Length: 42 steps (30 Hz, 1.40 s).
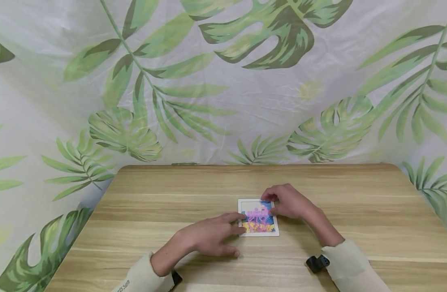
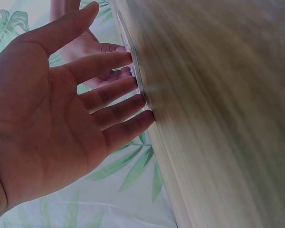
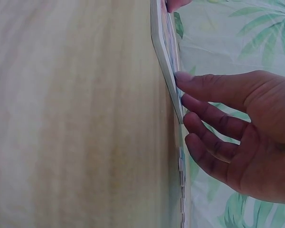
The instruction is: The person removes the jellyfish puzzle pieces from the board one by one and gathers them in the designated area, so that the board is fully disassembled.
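A small square picture puzzle (image 1: 260,223) in a white frame lies on the wooden table. Its pink, blue and yellow picture leaves a pale bare strip at the upper left. My left hand (image 1: 214,235) lies along the puzzle's left side, fingers extended and fingertips at the frame; in the left wrist view that hand (image 2: 52,109) shows its palm with the thumb held away. At the upper right corner my right hand (image 1: 290,200) holds the puzzle between bent fingers and thumb. In the right wrist view the thumb (image 3: 199,85) overlaps the picture face, with the fingers by the frame's end.
The wooden table (image 1: 165,202) reaches back to a leaf-patterned curtain (image 1: 245,113). Small pale shapes (image 3: 182,178) line the table's edge in the right wrist view. A black device (image 1: 317,263) sits at the right sleeve.
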### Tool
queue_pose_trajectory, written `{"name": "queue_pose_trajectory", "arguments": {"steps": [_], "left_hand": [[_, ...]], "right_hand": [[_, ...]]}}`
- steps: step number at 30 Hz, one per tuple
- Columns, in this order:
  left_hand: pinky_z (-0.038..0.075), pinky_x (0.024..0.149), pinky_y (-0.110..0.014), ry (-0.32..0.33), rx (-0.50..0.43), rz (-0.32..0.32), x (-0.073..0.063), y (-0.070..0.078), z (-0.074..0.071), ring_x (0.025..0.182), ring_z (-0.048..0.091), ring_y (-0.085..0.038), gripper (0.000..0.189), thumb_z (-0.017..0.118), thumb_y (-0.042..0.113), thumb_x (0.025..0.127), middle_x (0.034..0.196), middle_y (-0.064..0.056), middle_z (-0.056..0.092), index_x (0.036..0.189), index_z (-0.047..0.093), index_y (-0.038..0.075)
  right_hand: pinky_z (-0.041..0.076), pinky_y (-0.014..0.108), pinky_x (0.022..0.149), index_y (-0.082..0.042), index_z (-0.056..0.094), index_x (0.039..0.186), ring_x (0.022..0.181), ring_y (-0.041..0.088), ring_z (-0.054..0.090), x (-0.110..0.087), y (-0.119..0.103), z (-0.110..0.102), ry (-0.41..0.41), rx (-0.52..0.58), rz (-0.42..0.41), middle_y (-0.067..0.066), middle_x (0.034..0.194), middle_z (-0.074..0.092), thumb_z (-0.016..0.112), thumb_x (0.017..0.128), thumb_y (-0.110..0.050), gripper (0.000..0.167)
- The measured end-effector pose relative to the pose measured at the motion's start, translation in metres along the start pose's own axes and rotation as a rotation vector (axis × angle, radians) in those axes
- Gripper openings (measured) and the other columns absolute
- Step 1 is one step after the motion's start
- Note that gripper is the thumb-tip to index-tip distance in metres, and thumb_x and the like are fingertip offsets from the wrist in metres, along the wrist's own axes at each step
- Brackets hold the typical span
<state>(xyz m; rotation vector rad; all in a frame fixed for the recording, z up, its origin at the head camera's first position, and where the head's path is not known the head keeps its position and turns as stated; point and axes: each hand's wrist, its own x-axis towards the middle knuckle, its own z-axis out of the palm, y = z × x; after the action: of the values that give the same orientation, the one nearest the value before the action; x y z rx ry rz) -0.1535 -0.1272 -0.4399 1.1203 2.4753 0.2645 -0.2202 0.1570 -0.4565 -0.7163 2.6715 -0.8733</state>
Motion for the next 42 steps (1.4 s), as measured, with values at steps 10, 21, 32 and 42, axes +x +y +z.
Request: {"name": "queue_pose_trajectory", "arguments": {"steps": [10, 21, 32, 42], "left_hand": [[0.043, 0.126, -0.039, -0.003, 0.004, 0.000, 0.0000, 0.0011, -0.0015, 0.158, 0.041, -0.024, 0.063, 0.073, 0.048, 0.101, 0.172, -0.006, 0.039, 0.155, 0.059, 0.016], [0.043, 0.126, -0.039, -0.007, -0.005, 0.001, 0.0007, 0.0008, -0.0026, 0.157, 0.041, -0.023, 0.063, 0.073, 0.048, 0.101, 0.171, -0.006, 0.039, 0.155, 0.060, 0.016], [0.044, 0.126, -0.040, -0.008, -0.001, -0.003, 0.0003, 0.0017, -0.0020, 0.157, 0.042, -0.025, 0.064, 0.072, 0.049, 0.101, 0.172, -0.007, 0.039, 0.155, 0.059, 0.018], [0.044, 0.125, -0.041, -0.012, -0.001, -0.002, -0.0008, 0.0016, -0.0024, 0.158, 0.042, -0.025, 0.063, 0.073, 0.048, 0.101, 0.172, -0.006, 0.038, 0.156, 0.059, 0.019]], "right_hand": [[0.054, 0.031, 0.080, -0.011, 0.081, 0.114, 0.089, 0.013, 0.062, -0.0003, 0.0005, 0.0004, 0.015, -0.026, -0.028, -0.003, 0.100, 0.076, 0.090, 0.084, -0.004, 0.033], [0.052, 0.031, 0.084, -0.006, 0.075, 0.127, 0.092, 0.016, 0.057, 0.0027, 0.0045, 0.0027, -0.057, 0.004, -0.010, 0.002, 0.113, 0.073, 0.082, 0.088, 0.002, 0.041], [0.055, 0.038, 0.087, -0.014, 0.076, 0.120, 0.098, 0.019, 0.060, -0.0023, -0.0004, 0.0012, -0.028, -0.008, -0.010, 0.003, 0.109, 0.070, 0.081, 0.089, 0.001, 0.035], [0.055, 0.028, 0.081, -0.010, 0.079, 0.111, 0.092, 0.013, 0.064, -0.0040, 0.0030, -0.0045, 0.021, 0.084, -0.074, 0.002, 0.104, 0.077, 0.067, 0.095, 0.007, 0.026]]}}
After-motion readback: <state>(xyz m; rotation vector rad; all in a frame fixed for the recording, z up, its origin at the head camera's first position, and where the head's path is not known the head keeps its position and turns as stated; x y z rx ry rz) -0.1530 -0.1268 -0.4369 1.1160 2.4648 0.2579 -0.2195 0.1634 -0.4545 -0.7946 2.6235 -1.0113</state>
